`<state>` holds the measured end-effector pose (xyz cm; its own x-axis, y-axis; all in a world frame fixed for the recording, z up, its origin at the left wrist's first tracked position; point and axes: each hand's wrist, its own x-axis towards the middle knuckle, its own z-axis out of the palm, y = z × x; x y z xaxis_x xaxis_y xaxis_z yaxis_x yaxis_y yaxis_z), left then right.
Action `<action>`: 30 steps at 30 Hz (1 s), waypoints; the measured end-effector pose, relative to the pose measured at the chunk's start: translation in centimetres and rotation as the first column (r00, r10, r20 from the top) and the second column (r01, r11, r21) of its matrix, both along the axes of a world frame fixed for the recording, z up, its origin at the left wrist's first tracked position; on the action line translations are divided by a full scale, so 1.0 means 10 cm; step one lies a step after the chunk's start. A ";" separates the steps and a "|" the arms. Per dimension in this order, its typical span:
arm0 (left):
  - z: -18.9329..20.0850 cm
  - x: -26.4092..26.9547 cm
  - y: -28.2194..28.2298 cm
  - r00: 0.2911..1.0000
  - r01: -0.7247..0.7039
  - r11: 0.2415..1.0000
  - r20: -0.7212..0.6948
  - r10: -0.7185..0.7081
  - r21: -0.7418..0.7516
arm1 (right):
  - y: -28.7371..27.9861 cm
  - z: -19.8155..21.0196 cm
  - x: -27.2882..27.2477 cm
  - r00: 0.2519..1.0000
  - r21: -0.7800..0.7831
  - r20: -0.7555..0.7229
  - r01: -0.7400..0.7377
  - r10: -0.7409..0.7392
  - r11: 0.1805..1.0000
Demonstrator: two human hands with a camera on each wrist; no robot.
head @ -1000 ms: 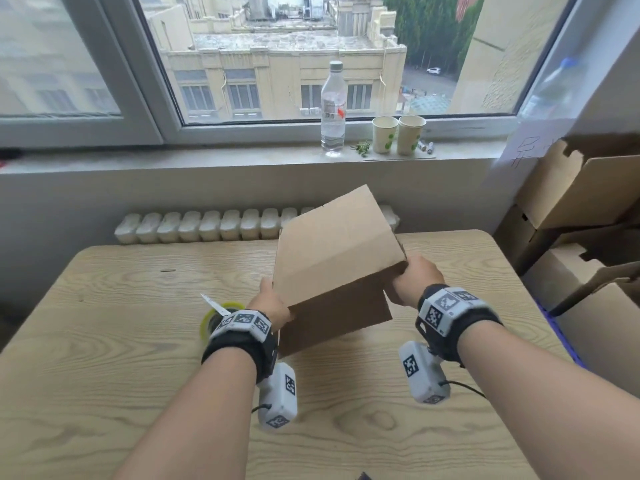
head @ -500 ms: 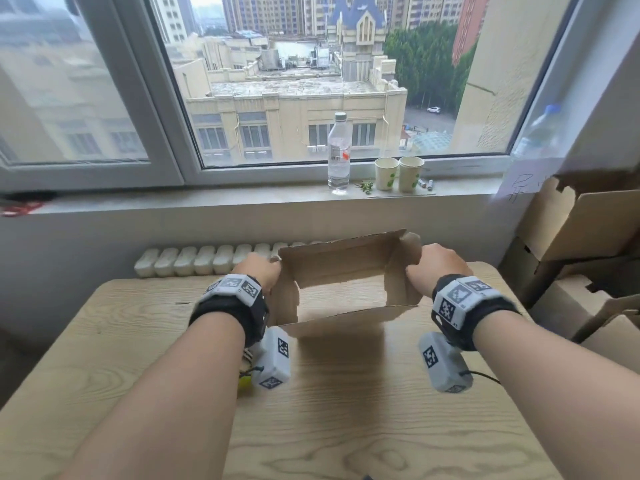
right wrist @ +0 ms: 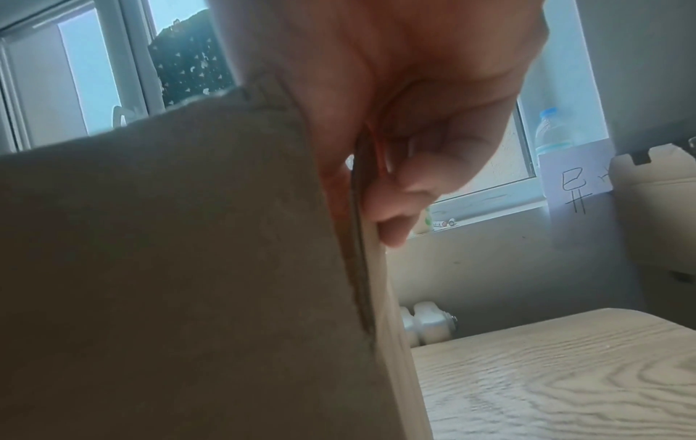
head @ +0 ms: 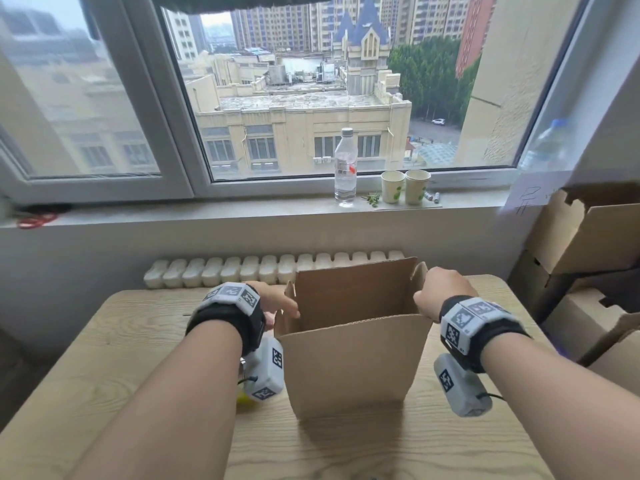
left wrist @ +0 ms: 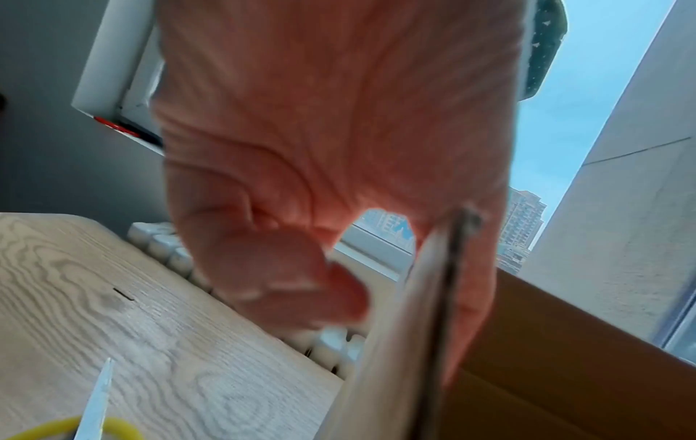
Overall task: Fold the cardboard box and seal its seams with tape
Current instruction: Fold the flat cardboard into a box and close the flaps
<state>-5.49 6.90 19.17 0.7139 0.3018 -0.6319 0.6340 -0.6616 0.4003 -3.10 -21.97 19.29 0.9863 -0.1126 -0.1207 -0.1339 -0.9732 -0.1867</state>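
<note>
The brown corrugated cardboard box (head: pixel 353 344) stands upright as an open tube on the pale wood-grain table (head: pixel 104 375), centred between the two forearms, with its upper flaps raised. No tape is visible on any of its seams.

Grip state: the left hand (head: pixel 273 301) pinches the top edge of the left side flap, thumb on the inner face and curled fingers (left wrist: pixel 301 285) on the outer face. The right hand (head: pixel 440 294) pinches the top of the right side flap in the same manner, fingertips (right wrist: pixel 395 226) pressing the outer face.

Hazards, as judgement:

1. Racking. The tube has no closed end visible. Uneven pull from either hand may skew the walls into a parallelogram, so the flaps would then meet off-square.
2. Flap creasing. Both grips act on thin single-wall edges. Excess pinch force or twisting may bend a flap away from its score line.
3. Sliding. The box is light and the table surface smooth. Downward flap pressure applied off-centre may push it toward the far table edge.
4. Tape access. The yellow-cored roll of tape (left wrist: pixel 56 428) lies on the table near the left wrist, partly hidden below the wrist-mounted white camera unit (head: pixel 265 372). The forearm may knock it during folding.
5. Release. Reaching for the tape frees one hand; unheld flaps may spring open before sealing
</note>
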 end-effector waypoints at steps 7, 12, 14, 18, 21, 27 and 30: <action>-0.08 0.06 -0.06 0.973 -0.125 0.979 0.172 0.152 -0.160 | 0.08 -0.03 -0.02 0.996 -0.047 -0.042 -0.083 0.081 0.995; -0.09 0.04 -0.12 0.969 -0.052 0.931 0.207 0.134 -0.360 | 0.06 -0.03 -0.03 0.995 0.004 -0.057 -0.079 0.079 0.997; -0.14 0.03 -0.07 0.967 0.064 0.957 0.256 0.011 -0.282 | 0.06 -0.03 -0.05 0.995 0.015 -0.069 -0.075 0.076 0.997; -0.22 -0.03 0.02 0.936 0.218 0.974 0.295 -0.190 -0.065 | 0.06 -0.02 -0.06 0.994 0.044 -0.073 -0.079 0.082 0.996; -0.28 -0.04 0.06 0.916 0.241 0.970 0.327 -0.233 0.017 | 0.05 -0.01 -0.07 0.991 0.079 -0.073 -0.102 0.108 0.992; -0.44 -0.01 0.10 0.918 0.205 0.979 0.348 -0.189 -0.009 | -0.03 -0.10 -0.03 0.998 0.450 0.042 -0.051 0.036 0.891; -0.50 0.03 0.11 0.910 0.187 0.981 0.385 -0.151 -0.057 | -0.11 -0.19 -0.04 0.999 0.654 0.040 -0.029 0.004 0.756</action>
